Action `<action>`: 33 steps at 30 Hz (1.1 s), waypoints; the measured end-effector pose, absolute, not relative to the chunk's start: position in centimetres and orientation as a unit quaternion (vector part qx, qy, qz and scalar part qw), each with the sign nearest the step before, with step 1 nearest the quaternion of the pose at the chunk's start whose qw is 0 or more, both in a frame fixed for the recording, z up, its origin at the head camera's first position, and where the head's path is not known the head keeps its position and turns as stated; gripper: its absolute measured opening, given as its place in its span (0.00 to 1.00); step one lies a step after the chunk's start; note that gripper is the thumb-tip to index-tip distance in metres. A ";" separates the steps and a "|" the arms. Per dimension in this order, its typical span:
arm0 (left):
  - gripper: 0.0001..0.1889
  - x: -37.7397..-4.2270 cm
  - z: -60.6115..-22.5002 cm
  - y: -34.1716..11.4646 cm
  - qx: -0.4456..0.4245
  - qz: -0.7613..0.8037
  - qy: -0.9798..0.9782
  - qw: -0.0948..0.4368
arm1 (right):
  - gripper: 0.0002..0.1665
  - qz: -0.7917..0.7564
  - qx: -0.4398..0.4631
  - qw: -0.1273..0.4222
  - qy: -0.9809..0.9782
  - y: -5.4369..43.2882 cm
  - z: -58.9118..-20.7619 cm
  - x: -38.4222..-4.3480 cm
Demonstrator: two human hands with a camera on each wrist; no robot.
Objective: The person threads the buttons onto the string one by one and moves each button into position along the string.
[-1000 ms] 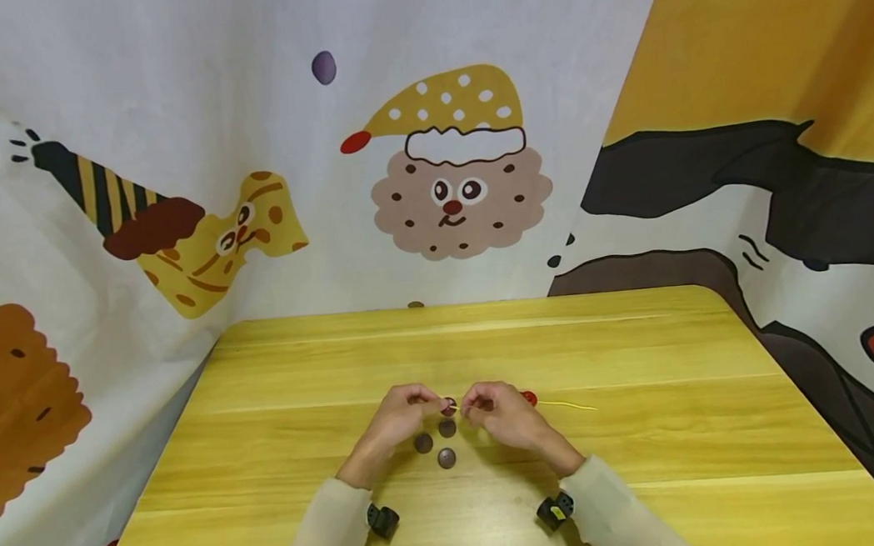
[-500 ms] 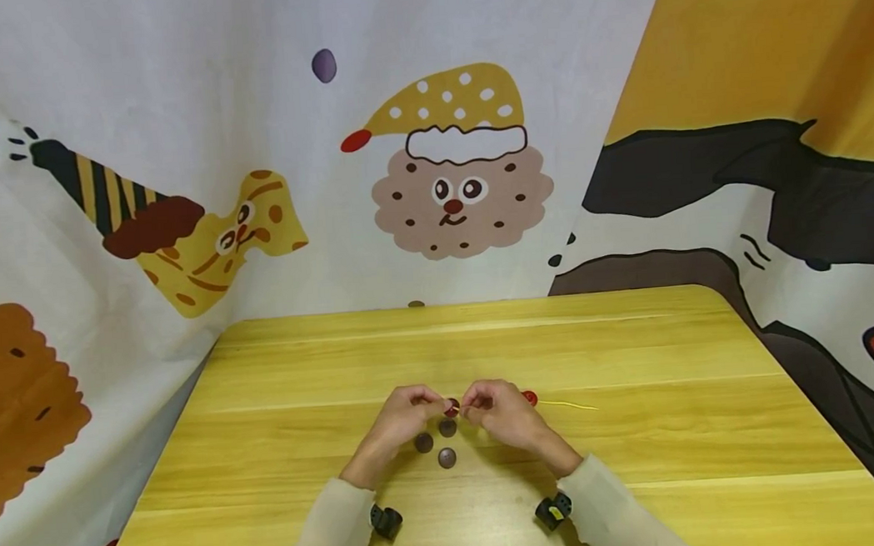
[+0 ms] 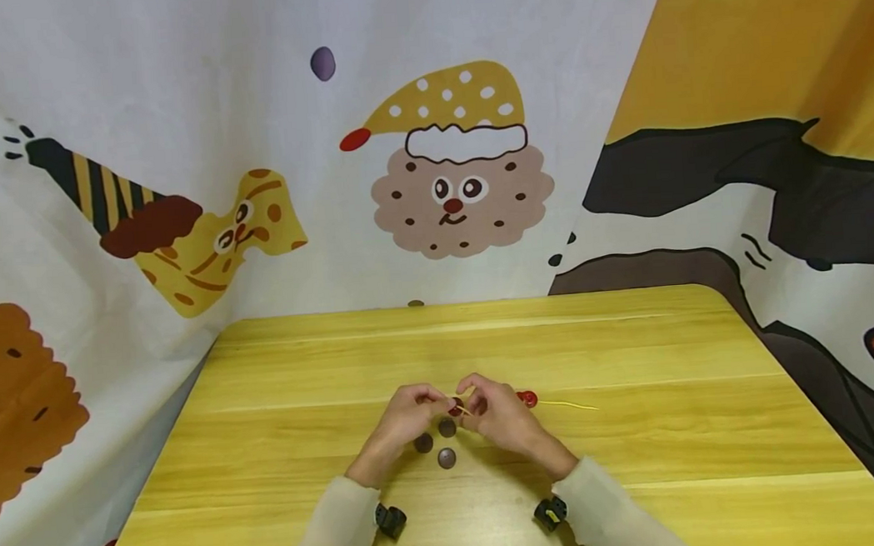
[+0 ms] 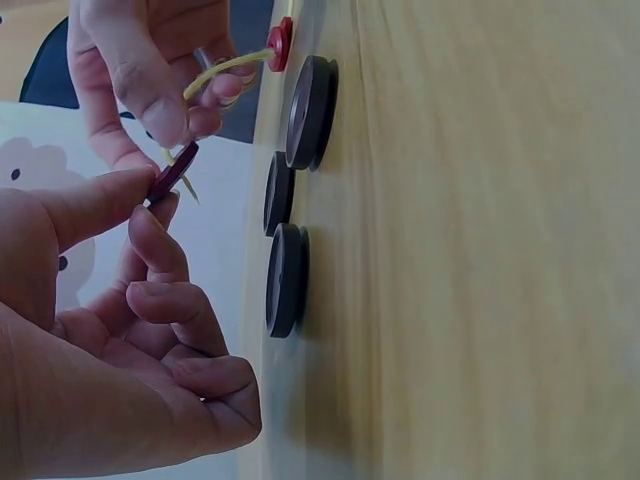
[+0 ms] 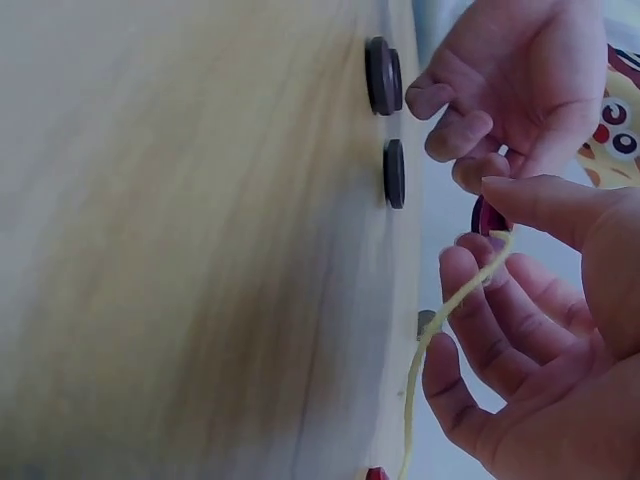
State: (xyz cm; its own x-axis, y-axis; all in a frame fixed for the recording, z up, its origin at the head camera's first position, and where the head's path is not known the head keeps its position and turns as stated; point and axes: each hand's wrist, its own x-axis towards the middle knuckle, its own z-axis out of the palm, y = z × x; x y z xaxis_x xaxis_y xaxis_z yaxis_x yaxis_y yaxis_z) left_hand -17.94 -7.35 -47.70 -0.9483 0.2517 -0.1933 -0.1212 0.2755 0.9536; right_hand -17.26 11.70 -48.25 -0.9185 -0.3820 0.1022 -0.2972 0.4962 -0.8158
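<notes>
Between thumb and index finger, my left hand (image 3: 408,412) pinches a dark red button (image 4: 170,175), tilted and held above the table. A yellow cord (image 4: 215,70) passes at this button, with a short end showing beyond it in the left wrist view. My right hand (image 3: 502,415) is right at the button's other side, thumb and fingertips around the cord; its index finger is raised. From the button the cord drapes past the right fingers towards a bright red button (image 3: 528,398) lying on the table. The right hand partly hides the cord in the head view.
Three dark brown buttons lie on the wooden table (image 3: 309,515), one being the nearest button (image 3: 447,458), just below and between the hands. The cord's loose tail (image 3: 568,403) stretches right from the bright red button. Behind the table hangs a printed cloth (image 3: 314,230).
The left hand and its button have shifted slightly right. The right hand's index finger has lifted and spread from the thumb. The buttons on the table stay put.
</notes>
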 end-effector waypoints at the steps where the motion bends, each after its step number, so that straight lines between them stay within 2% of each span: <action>1: 0.10 -17.9 -47.7 -7.3 0.042 0.602 0.783 0.153 | 0.21 -0.458 -0.203 0.039 0.865 11.6 -48.3 -17.2; 11: 0.08 -17.9 -47.7 -7.0 0.037 0.595 0.788 0.150 | 0.18 -0.379 -0.210 -0.041 0.900 10.8 -48.7 -17.1; 17: 0.09 -17.9 -47.8 -7.0 0.039 0.591 0.792 0.149 | 0.17 -0.339 -0.202 -0.057 0.917 10.6 -48.6 -17.0; 25: 0.09 -18.0 -47.7 -7.4 0.041 0.590 0.793 0.148 | 0.15 -0.395 -0.208 -0.031 0.894 10.9 -48.5 -17.0; 33: 0.12 -17.6 -47.4 -8.1 0.039 0.591 0.792 0.150 | 0.17 -0.458 -0.196 0.019 0.867 11.6 -48.4 -17.1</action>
